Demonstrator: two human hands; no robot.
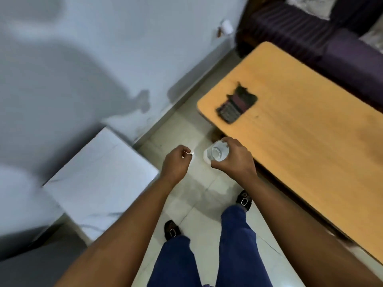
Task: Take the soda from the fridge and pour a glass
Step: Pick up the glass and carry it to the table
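While you stand on the tiled floor [192, 129] between the white box [99, 181] at lower left and the wooden table [300, 129] at right, your right hand [232, 156] is wrapped around a clear glass [216, 153] just below the centre of the frame. Your fingers curl over its far side and your thumb presses the near side, so the grip is pressed together on the glass wall. You hold it roughly upright with the mouth towards the camera, probably so it is ready to be set down or filled. It appears empty, though motion blur makes that uncertain.

Your left hand [176, 162] hangs just beside it, not touching, loosely curled with finger and thumb near each other. Whether it pinches something small I cannot tell.

No soda bottle and no fridge can be made out; the grey shape at the bottom left is too blurred to name. My judgement is that the soda has yet to be fetched.

A dark phone-like object [236, 104] lies on the table near its upper left corner, with bare wood around it, leaving room to rest the glass. A dark purple sofa [310, 32] fills the upper right.
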